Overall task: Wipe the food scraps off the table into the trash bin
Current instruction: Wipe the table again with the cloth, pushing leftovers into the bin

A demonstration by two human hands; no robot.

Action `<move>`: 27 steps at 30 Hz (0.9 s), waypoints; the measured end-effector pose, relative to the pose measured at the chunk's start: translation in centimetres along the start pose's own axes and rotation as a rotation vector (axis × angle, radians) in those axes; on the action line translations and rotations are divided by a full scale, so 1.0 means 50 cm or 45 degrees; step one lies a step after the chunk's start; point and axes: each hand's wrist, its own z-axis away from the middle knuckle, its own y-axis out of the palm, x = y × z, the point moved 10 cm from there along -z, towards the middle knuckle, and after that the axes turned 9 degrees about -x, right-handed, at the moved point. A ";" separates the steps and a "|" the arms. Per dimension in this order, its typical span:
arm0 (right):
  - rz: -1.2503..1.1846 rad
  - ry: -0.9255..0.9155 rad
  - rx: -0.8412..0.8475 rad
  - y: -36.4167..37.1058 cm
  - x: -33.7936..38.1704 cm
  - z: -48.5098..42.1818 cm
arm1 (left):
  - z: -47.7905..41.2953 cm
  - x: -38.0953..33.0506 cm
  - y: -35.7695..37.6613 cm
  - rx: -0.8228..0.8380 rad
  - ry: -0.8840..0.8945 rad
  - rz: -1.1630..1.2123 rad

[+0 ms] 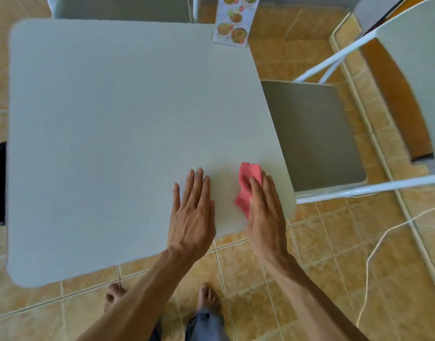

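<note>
Orange tiled floor [322,254] surrounds a pale grey square table [113,131], seen from above by the head camera. Near the table's near right corner, the left hand [191,215] lies flat on the surface, palm down, fingers together and holding nothing. Just to its right, the right hand [265,212] presses flat on a crumpled pink cloth [248,183], which rests on the table close to the right edge. No food scraps can be made out on the surface. A picture menu [233,23] stands at the far right corner. A white-framed chair [317,134] sits to the right. Bare feet [209,297] show below the table's near edge.
</note>
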 end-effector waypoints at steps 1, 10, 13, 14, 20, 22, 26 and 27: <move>0.040 0.004 0.023 0.003 -0.027 -0.007 | -0.011 -0.038 0.025 0.026 0.038 -0.007; 0.077 -0.346 0.150 0.043 -0.077 -0.037 | -0.021 -0.098 0.130 0.120 0.136 -0.207; 0.057 -0.368 0.135 0.046 -0.096 -0.053 | -0.021 -0.100 0.131 0.113 0.147 -0.236; 0.049 -0.386 0.138 0.047 -0.096 -0.057 | -0.021 -0.102 0.131 0.115 0.148 -0.248; 0.034 -0.522 0.190 0.043 -0.100 -0.074 | -0.020 -0.102 0.130 0.120 0.142 -0.280; 0.024 -0.525 0.187 0.040 -0.101 -0.075 | -0.019 -0.102 0.130 0.120 0.134 -0.285; 0.017 -0.521 0.201 0.046 -0.103 -0.072 | -0.015 -0.098 0.137 0.136 0.128 -0.317; 0.019 -0.518 0.212 0.046 -0.102 -0.073 | -0.016 -0.098 0.137 0.149 0.129 -0.325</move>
